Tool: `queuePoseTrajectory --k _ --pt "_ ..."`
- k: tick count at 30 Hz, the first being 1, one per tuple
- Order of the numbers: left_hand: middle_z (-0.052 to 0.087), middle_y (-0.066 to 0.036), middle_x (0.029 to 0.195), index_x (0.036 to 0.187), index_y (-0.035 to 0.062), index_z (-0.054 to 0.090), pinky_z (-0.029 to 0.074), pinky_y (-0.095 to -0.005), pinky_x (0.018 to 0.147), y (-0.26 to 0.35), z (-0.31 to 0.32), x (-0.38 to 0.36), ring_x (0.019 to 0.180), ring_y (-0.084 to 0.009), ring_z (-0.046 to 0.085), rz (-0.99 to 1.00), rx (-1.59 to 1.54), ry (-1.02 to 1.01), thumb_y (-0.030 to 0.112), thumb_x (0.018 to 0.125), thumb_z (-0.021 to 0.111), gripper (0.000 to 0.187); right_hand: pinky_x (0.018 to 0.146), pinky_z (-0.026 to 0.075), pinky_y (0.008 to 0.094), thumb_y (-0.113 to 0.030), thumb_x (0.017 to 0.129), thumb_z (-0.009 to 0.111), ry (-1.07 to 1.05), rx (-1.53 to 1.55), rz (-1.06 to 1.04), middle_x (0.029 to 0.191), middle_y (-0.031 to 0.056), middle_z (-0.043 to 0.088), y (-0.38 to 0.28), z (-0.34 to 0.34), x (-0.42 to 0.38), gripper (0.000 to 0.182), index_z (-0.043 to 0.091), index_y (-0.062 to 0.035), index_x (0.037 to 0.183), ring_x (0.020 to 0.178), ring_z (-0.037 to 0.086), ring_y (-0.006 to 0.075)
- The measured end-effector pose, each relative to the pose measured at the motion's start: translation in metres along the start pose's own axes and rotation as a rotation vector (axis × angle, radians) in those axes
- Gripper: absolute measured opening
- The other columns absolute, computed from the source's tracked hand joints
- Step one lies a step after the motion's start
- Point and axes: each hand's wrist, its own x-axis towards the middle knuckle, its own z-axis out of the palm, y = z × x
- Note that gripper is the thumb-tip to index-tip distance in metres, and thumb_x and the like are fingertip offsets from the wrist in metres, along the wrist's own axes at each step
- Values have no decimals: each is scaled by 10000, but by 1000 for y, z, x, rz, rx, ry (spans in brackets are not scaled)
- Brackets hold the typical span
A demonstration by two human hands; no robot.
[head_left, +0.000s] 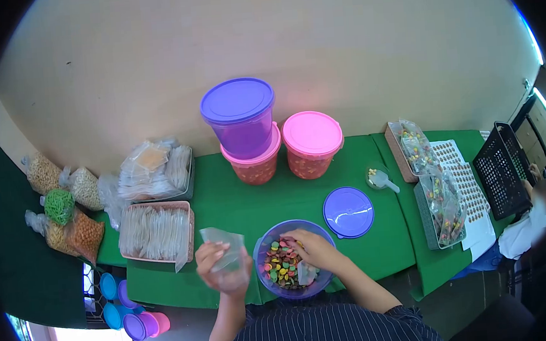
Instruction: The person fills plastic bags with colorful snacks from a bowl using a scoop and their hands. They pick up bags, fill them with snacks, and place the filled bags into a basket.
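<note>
My left hand (224, 262) is closed around a clear plastic bag (233, 249), held upright just left of a purple tub (263, 285). Inside the tub lie many small round sweets (280, 262) in red, green, yellow and brown. My right hand (315, 251) reaches over the tub's right rim, its curled fingers down among the sweets; what they pinch is hidden. A clear scoop (306, 273) rests on the sweets below that hand. The purple lid (349, 212) lies flat on the green cloth, to the right of the tub.
Lidded tubs, purple (239, 125) and pink (313, 143), stand at the wall. Baskets of flat bags (156, 232) are on the left, filled bags (443, 206) on the right. A small scoop (381, 180) sits behind the lid. Another person's arm (529, 216) is by a black crate (499, 170).
</note>
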Motion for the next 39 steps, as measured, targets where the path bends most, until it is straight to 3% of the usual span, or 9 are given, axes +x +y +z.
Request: queuePoseTrajectory --k 2,5,7,9,13,15,19,31,39 --pt "571 -77 931 1032 80 480 444 -442 901 -13 15 -11 907 -235 574 -37 135 -118 41 693 745 432 1048 360 483 19 769 545 -213 -354 41 1233 194 565 20 4 -4 426 579 -12 1192 1158 542 343" --pt "602 -82 947 1019 77 541 426 -449 929 -35 35 -49 934 -255 583 -224 211 -291 1 688 722 385 1059 334 517 -29 771 534 -162 -935 -51 1125 242 592 64 36 -34 343 628 15 1098 1111 560 352" --pt "607 -83 954 1014 74 569 411 -460 952 -40 45 -63 948 -268 583 -387 152 -343 15 701 712 350 1056 331 526 -78 781 534 -193 -970 -82 1077 256 593 52 28 -35 250 664 28 966 1047 578 375" --pt "604 -102 955 1015 73 577 369 -471 996 -43 49 -73 967 -314 569 -874 -283 -300 94 727 713 319 1046 342 526 -83 759 566 -460 -730 243 1101 221 590 40 17 -30 187 664 24 876 1006 590 376" --pt "604 -111 979 1020 76 579 351 -461 1011 -51 46 -70 988 -326 561 -470 14 -544 133 746 702 305 982 400 499 -97 741 600 -530 -719 188 1012 189 614 22 5 -27 177 644 15 872 948 608 356" --pt "603 -114 986 1019 78 581 362 -448 996 -48 47 -68 987 -329 558 -391 93 -567 132 758 683 286 882 452 454 -107 718 636 -295 -640 21 872 168 622 -2 -8 -27 222 625 18 901 898 615 331" --pt "602 -111 975 1019 78 584 368 -445 988 -45 49 -69 986 -322 556 -453 104 -541 123 758 679 282 768 473 398 -99 747 598 -137 -863 -83 811 136 632 -27 -29 -8 175 643 -31 901 828 630 310" --pt "607 -110 969 1019 65 589 402 -406 911 -48 51 -68 973 -315 559 -518 48 -538 105 735 698 306 637 524 451 -109 763 563 -502 -798 -18 774 152 663 25 11 2 145 679 -57 832 741 671 325" --pt "614 -108 952 1003 67 593 425 -396 880 -47 50 -71 953 -300 575 -595 7 -512 76 714 719 315 687 535 447 -140 753 572 -681 -597 363 871 181 678 33 14 -13 187 672 -15 850 807 669 338"
